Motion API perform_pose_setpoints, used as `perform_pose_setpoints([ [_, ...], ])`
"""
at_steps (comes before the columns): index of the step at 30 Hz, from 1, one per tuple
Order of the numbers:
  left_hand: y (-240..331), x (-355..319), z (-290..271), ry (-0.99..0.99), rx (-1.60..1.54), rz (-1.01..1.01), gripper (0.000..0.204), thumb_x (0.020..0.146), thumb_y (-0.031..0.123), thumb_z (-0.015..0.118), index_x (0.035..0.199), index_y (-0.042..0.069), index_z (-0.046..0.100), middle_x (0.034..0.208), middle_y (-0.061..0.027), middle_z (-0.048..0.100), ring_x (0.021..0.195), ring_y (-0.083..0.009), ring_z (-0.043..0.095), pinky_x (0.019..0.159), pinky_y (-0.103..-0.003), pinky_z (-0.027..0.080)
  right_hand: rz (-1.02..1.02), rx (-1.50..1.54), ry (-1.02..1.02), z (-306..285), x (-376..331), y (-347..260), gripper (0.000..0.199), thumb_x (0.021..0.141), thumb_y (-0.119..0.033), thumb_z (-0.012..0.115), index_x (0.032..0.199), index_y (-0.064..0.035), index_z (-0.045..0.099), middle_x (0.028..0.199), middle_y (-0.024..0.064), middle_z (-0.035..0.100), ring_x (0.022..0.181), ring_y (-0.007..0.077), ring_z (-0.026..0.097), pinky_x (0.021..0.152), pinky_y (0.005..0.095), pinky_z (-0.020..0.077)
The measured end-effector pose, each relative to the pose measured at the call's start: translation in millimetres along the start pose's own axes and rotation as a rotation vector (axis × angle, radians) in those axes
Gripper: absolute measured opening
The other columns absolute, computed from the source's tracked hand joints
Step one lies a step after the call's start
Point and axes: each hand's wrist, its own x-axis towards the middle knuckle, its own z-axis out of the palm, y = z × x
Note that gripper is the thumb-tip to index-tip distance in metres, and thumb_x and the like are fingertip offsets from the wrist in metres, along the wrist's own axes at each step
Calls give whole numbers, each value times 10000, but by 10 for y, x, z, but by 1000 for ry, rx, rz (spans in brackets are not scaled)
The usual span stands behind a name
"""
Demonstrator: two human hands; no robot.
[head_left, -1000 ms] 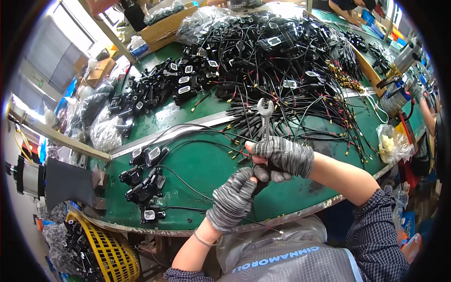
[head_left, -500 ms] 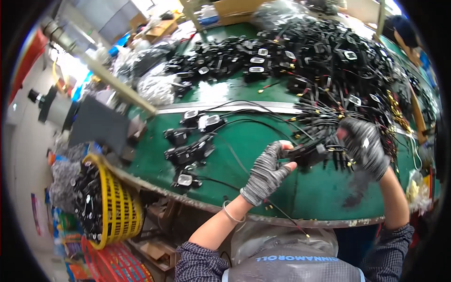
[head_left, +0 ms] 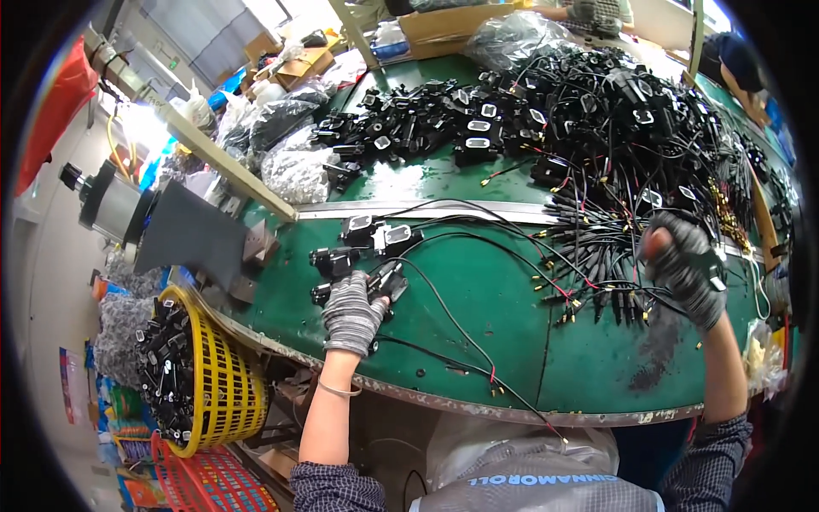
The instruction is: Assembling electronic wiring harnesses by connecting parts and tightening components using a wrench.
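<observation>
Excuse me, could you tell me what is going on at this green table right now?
A person in grey knit gloves is working with black wired parts on a green table. The left hand rests on a small cluster of black connector blocks near the table's front edge. The right hand reaches into a bundle of black cables on the right. A large heap of the same parts covers the far side, and a yellow basket with more black parts stands beside the table on the left.
</observation>
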Motion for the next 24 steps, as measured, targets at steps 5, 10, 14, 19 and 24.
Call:
perform_pose_setpoints([
  [5,583,-173,39,-357,-458,24,328,625,141,668,885,36,498,804,-98,558,733,-178,537,669,-282,433,443,514,-238,260,-309,-110,406,812,-452,424,690,-69,478,580,27,540,401,96,481,357,209,371],
  [10,1217,-391,48,-506,-887,170,272,642,104,649,856,38,495,795,-68,548,734,-156,522,673,-272,432,312,828,-288,575,-348,-263,410,822,-451,404,717,-63,489,620,34,546,451,94,506,390,204,394],
  [14,1513,-424,181,-475,-1105,254,261,648,100,637,870,55,507,809,-97,552,725,-219,545,660,-293,442,175,772,-344,582,-454,-238,445,803,-481,417,723,-51,496,601,37,536,465,93,513,404,199,402],
  [19,1702,-576,178,-270,-1003,519,255,655,53,620,880,47,499,875,-96,538,758,-192,544,673,-276,444,486,652,-497,448,-430,-284,530,770,-554,410,721,-36,512,537,49,521,403,103,488,387,195,391],
  [24,1694,-624,207,-78,-620,846,287,649,-6,605,909,31,490,913,-89,531,796,-185,542,669,-281,458,806,943,-576,416,-272,-38,571,775,-573,363,673,-37,530,478,57,511,338,119,459,343,199,368],
])
